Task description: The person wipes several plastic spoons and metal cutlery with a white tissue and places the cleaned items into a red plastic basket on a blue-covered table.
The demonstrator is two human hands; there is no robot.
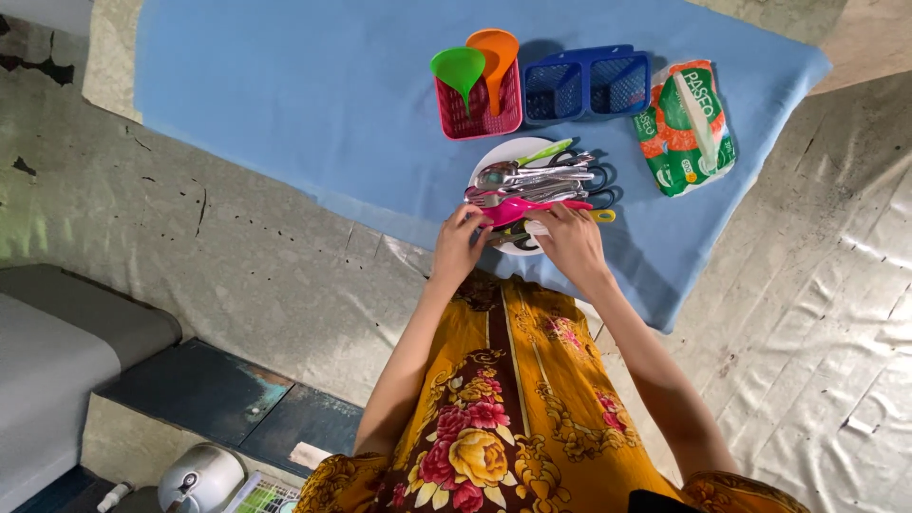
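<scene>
Cutlery heap (steel, pink, green) on white plate, hands touching.

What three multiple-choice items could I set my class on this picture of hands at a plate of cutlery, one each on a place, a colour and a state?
1. Where do the green and orange scoops stand?
A. in the red basket
B. in the blue basket
C. on the plate

2. What colour is the cloth under the plate?
A. white
B. blue
C. yellow

3. How is the blue basket?
A. full of spoons
B. tipped over
C. empty

Key: 1 A, the green scoop and orange scoop rise from the red basket. 2 B, the cloth under the white plate is blue. 3 C, the blue basket shows only bare mesh. The left hand and right hand touch the piled cutlery.
</scene>
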